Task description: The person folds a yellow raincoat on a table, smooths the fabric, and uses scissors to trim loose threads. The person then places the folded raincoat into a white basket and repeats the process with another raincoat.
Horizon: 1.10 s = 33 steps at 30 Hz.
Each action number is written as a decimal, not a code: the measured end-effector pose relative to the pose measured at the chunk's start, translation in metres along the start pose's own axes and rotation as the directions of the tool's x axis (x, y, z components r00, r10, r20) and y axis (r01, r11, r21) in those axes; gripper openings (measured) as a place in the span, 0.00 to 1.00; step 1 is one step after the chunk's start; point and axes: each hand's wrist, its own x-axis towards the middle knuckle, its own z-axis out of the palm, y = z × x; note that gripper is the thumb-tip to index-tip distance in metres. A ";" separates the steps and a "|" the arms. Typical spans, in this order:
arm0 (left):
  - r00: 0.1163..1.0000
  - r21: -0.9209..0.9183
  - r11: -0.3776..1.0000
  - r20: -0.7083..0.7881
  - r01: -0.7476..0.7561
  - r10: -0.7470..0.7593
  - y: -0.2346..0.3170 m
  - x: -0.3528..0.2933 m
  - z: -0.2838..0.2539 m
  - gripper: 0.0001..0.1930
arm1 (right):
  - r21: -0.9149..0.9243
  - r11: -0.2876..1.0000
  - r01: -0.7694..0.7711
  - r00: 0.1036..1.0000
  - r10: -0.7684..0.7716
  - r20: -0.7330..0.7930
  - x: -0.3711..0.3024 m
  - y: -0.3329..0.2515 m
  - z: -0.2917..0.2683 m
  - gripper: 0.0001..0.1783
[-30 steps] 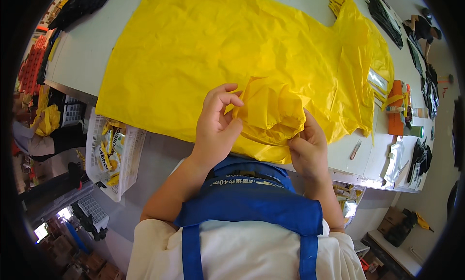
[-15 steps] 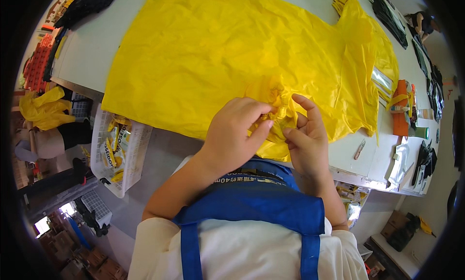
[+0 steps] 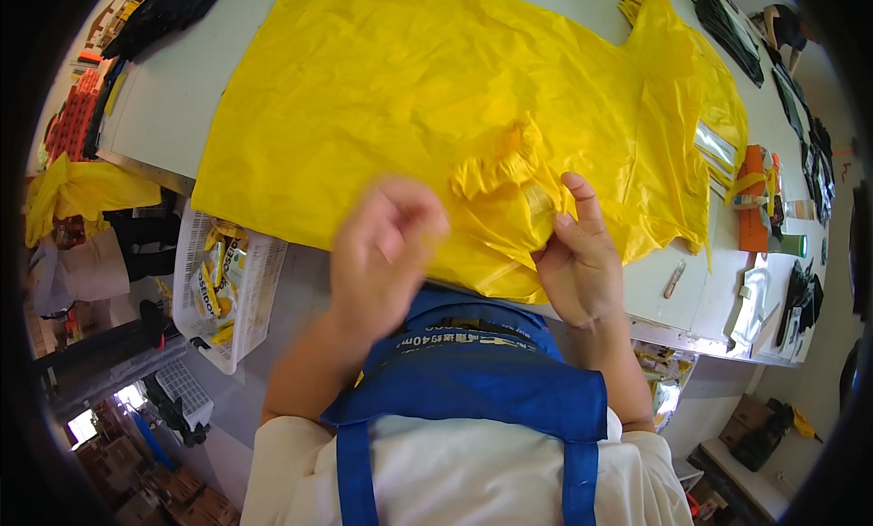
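Observation:
A yellow raincoat [image 3: 364, 99] lies spread across the white table, its hooded or sleeved end toward the right. Close to me, the gathered, elastic-looking cuff [image 3: 505, 167] of one sleeve is bunched up on top of the coat. My right hand [image 3: 584, 262] pinches the fabric beside that cuff between thumb and fingers. My left hand [image 3: 386, 253] is apart from the cuff, over the coat's near edge; motion smears its fingers, which look curled, and nothing shows in them.
A white crate [image 3: 250, 299] of yellow packages stands below the table's left side. On the table's right lie a small cutter-like tool [image 3: 675, 279], an orange box [image 3: 752, 199] and dark folded garments [image 3: 727, 35]. At left, another person handles yellow fabric [image 3: 91, 194].
My left hand has let go of the cuff and moved left. The cuff has spread wider and now faces up-left. My right hand stays near its place, still on the fabric.

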 end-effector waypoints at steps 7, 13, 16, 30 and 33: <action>0.925 -0.416 0.828 0.122 0.376 -0.359 -0.035 -0.003 0.033 0.12 | -0.429 0.855 0.292 0.956 -0.263 0.127 -0.003 0.020 0.005 0.23; 0.974 -0.427 0.875 0.091 0.228 -0.209 -0.033 0.001 0.042 0.12 | -0.842 0.023 0.539 0.696 -0.575 0.430 -0.009 0.002 -0.002 0.18; 0.966 -0.425 0.868 0.127 0.258 -0.226 -0.027 0.002 0.048 0.13 | -0.720 -0.197 0.666 0.538 -0.543 0.645 -0.008 -0.007 -0.001 0.17; 0.920 -0.418 0.820 0.213 0.391 -0.331 -0.025 0.006 0.057 0.16 | -0.642 0.529 0.555 0.827 -0.435 0.356 -0.005 -0.033 -0.073 0.10; 0.919 -0.437 0.809 0.219 0.393 -0.327 -0.023 0.004 0.057 0.16 | -0.967 0.223 0.124 0.507 -0.852 -0.131 0.015 -0.080 -0.209 0.25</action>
